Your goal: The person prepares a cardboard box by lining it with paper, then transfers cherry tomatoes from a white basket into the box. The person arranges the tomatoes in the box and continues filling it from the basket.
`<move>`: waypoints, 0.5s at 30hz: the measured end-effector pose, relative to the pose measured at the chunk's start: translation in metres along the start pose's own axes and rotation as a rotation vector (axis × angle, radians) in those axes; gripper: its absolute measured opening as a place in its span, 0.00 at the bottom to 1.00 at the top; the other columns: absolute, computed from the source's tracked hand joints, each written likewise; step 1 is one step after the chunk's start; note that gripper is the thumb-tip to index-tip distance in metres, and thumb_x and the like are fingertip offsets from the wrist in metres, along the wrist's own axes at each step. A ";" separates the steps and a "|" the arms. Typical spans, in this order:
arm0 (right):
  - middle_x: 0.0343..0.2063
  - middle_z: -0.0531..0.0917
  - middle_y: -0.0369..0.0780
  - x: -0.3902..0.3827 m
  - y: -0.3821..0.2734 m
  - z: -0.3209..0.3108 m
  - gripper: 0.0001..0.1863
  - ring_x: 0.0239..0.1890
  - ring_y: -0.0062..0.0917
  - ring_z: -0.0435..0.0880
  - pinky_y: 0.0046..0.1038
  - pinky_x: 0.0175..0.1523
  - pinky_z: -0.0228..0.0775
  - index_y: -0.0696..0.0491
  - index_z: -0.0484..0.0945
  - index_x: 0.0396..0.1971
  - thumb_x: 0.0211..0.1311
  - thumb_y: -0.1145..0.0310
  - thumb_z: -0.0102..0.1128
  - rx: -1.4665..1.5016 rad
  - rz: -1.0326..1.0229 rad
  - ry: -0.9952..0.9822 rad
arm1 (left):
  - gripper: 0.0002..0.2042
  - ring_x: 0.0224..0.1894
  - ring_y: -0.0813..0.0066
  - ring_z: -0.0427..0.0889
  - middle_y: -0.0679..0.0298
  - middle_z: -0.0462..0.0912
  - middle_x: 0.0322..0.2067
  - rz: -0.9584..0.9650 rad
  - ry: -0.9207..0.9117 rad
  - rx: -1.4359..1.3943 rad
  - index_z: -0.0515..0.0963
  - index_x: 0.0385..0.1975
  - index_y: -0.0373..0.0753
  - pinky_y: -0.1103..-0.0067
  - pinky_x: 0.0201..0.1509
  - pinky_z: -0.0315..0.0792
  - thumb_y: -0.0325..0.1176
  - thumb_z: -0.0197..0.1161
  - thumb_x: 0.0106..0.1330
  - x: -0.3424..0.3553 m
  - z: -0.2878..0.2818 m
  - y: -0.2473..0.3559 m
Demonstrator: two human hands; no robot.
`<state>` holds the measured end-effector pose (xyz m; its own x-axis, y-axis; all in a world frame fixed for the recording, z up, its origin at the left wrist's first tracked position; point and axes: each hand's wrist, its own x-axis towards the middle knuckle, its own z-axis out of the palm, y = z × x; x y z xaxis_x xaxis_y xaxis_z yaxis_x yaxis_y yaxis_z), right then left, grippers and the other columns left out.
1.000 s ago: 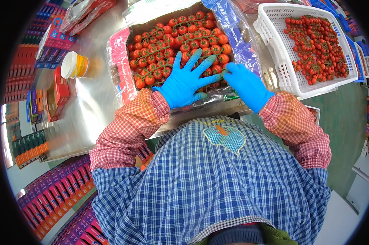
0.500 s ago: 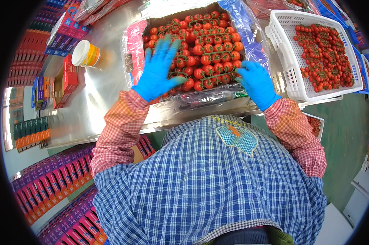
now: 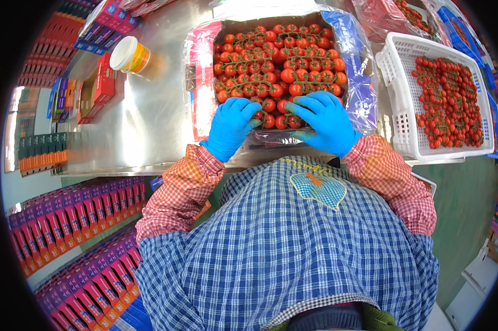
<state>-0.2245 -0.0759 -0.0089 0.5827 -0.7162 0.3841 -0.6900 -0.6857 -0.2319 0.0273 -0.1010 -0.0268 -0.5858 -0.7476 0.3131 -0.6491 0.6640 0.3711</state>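
Observation:
A cardboard box [image 3: 204,62] lined with clear plastic film holds rows of red cherry tomatoes on green vines [image 3: 307,63]. At its near edge, my blue-gloved left hand [image 3: 230,128] curls its fingers and thumb around the left part of the front row of tomatoes. Just to the right, my right hand [image 3: 327,123], gloved the same, has fingers over the row and the thumb on its near side. A few tomatoes of that row show between the two hands. The undersides of both hands' grips are hidden.
On the metal table [image 3: 163,110], a white crate [image 3: 403,129] of vine tomatoes stands at right. A yellow tub with a white lid [image 3: 128,55] and a red carton [image 3: 101,83] are at left. Folded cartons [image 3: 78,215] stack lower left. A film-wrapped box [image 3: 386,19] lies far right.
My left hand has gone from lying spread over the tomatoes to curling at the box's near edge. My right hand has moved inward from the near right corner, closer to the left.

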 end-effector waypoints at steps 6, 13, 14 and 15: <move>0.31 0.75 0.36 0.069 -0.020 0.016 0.18 0.35 0.31 0.73 0.34 0.39 0.65 0.48 0.78 0.37 0.51 0.51 0.59 0.070 -0.041 -0.087 | 0.16 0.38 0.66 0.78 0.60 0.79 0.36 -0.230 0.298 -0.412 0.76 0.45 0.44 0.77 0.41 0.72 0.24 0.61 0.55 -0.001 -0.034 -0.014; 0.31 0.74 0.38 0.092 -0.029 0.050 0.13 0.32 0.33 0.76 0.36 0.36 0.66 0.50 0.78 0.26 0.49 0.56 0.60 -0.112 0.044 -0.336 | 0.17 0.44 0.63 0.73 0.65 0.76 0.42 0.110 -0.028 0.198 0.78 0.44 0.50 0.70 0.47 0.68 0.32 0.63 0.52 0.024 -0.050 -0.058; 0.31 0.74 0.38 0.090 -0.028 0.049 0.13 0.32 0.33 0.77 0.36 0.36 0.66 0.50 0.77 0.26 0.48 0.56 0.61 -0.068 0.070 -0.328 | 0.17 0.45 0.63 0.72 0.66 0.76 0.43 0.060 -0.027 0.228 0.77 0.45 0.52 0.70 0.48 0.67 0.33 0.63 0.52 0.025 -0.047 -0.060; 0.31 0.75 0.38 0.087 -0.027 0.046 0.14 0.31 0.33 0.77 0.36 0.35 0.67 0.51 0.78 0.29 0.47 0.56 0.62 -0.024 0.072 -0.280 | 0.17 0.46 0.63 0.72 0.66 0.75 0.44 0.023 -0.054 0.256 0.77 0.45 0.53 0.69 0.49 0.66 0.35 0.63 0.52 0.026 -0.042 -0.061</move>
<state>-0.1356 -0.1258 -0.0107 0.6256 -0.7730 0.1055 -0.7417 -0.6312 -0.2267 0.0720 -0.1610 -0.0042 -0.6221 -0.7353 0.2689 -0.7332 0.6676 0.1291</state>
